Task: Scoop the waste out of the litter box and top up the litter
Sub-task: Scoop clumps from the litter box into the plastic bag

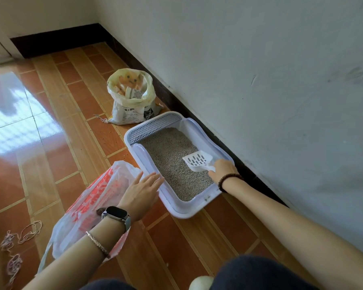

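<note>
**Scoop held over the litter**

The left hand reaches with straight, close-set fingers to the near rim of the pale lavender plastic litter box, above a crumpled red-and-white plastic bag. The box holds grey granular litter. The right hand grips the handle of the white slotted plastic scoop, whose blade lies over the litter. Beyond stands an open litter sack.

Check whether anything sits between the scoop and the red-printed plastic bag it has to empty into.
The scoop, held by the right hand, is over the litter. Toward the plastic bag stand the litter box with its raised left rim and the open left hand, reaching across the bag's edge toward that rim. Nothing else visible blocks it.
</note>
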Motion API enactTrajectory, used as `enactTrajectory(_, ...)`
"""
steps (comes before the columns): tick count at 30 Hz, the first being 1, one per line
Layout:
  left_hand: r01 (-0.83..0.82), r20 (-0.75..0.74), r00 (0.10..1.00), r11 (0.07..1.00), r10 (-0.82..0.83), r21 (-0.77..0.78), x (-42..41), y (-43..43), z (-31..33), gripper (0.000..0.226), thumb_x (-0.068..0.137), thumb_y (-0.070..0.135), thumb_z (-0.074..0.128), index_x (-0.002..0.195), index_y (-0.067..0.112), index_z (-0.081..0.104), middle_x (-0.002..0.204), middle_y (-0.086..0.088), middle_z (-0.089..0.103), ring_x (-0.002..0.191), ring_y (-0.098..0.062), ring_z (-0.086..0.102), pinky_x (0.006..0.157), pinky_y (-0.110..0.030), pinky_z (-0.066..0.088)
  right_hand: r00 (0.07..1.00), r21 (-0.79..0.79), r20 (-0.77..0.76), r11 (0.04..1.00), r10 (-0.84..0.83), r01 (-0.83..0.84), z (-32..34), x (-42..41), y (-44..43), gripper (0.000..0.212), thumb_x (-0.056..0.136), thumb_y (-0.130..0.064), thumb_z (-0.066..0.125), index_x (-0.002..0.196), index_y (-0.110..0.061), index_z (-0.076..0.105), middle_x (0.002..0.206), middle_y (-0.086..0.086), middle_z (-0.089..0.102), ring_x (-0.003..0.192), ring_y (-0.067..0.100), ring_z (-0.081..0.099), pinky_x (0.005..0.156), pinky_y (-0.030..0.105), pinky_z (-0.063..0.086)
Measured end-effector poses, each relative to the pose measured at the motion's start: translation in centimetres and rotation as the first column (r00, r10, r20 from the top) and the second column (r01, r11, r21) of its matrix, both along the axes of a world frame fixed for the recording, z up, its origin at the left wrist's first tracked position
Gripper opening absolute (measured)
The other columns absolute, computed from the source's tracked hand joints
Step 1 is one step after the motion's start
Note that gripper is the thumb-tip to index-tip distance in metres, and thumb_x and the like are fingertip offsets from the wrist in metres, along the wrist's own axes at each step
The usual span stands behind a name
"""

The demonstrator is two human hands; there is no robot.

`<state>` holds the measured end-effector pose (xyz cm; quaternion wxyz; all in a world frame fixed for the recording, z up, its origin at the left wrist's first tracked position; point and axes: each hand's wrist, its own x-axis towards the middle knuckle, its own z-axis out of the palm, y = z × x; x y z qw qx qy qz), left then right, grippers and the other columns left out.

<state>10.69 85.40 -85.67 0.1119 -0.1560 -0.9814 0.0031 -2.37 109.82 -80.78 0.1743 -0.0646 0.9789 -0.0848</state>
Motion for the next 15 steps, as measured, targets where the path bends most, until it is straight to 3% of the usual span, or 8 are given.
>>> enactTrajectory(2, 0.003, 0.008, 1.000, 1.000, -0.003, 0.008, 0.0, 0.0, 0.0, 0.050, 0.074, 0.023, 0.078, 0.121, 0.014, 0.064, 0.123, -0.004, 0.065, 0.117, -0.021, 0.060, 0.099, -0.051, 0.044, 1.000, 0.051, -0.026, 0.999, 0.014, -0.013, -0.3, 0.2, -0.5, 0.025, 0.092, -0.024, 0.054, 0.112, -0.012, 0.063, 0.090, 0.007, 0.064, 0.087, 0.023, 0.060, 0.072, 0.032, 0.052)
enactTrajectory(6, 0.001, 0.017, 1.000, 1.000, -0.001, 0.008, 0.1, 0.0, 0.0, 0.049, 0.076, 0.024, 0.076, 0.123, 0.015, 0.063, 0.125, -0.004, 0.064, 0.118, -0.021, 0.059, 0.100, -0.051, 0.043, 0.997, 0.179, -0.038, 0.982, 0.073, -0.065, -1.0, 0.3, -1.5, 0.024, 0.094, -0.022, 0.052, 0.113, -0.013, 0.063, 0.107, 0.008, 0.065, 0.106, 0.025, 0.053, 0.085, 0.033, 0.048)
enactTrajectory(12, -0.003, 0.027, 1.000, 1.000, 0.003, 0.013, 0.0, -0.1, -0.2, 0.049, 0.077, 0.023, 0.075, 0.124, 0.014, 0.062, 0.126, -0.004, 0.063, 0.119, -0.021, 0.058, 0.101, -0.050, 0.041, 0.994, 0.254, -0.035, 0.963, 0.106, -0.094, -2.1, 0.4, -2.4, 0.020, 0.095, -0.016, 0.046, 0.105, -0.008, 0.061, 0.108, 0.010, 0.064, 0.105, 0.027, 0.052, 0.076, 0.032, 0.041)
enactTrajectory(15, -0.011, 0.037, 0.999, 1.000, 0.010, 0.021, 0.0, 0.0, -0.2, 0.049, 0.078, 0.023, 0.074, 0.124, 0.014, 0.062, 0.127, -0.005, 0.062, 0.120, -0.021, 0.057, 0.101, -0.051, 0.041, 0.992, 0.275, -0.042, 0.956, 0.120, -0.104, -2.2, 0.2, -2.4, 0.019, 0.094, -0.015, 0.046, 0.103, -0.009, 0.062, 0.107, 0.009, 0.065, 0.104, 0.027, 0.054, 0.079, 0.033, 0.042)
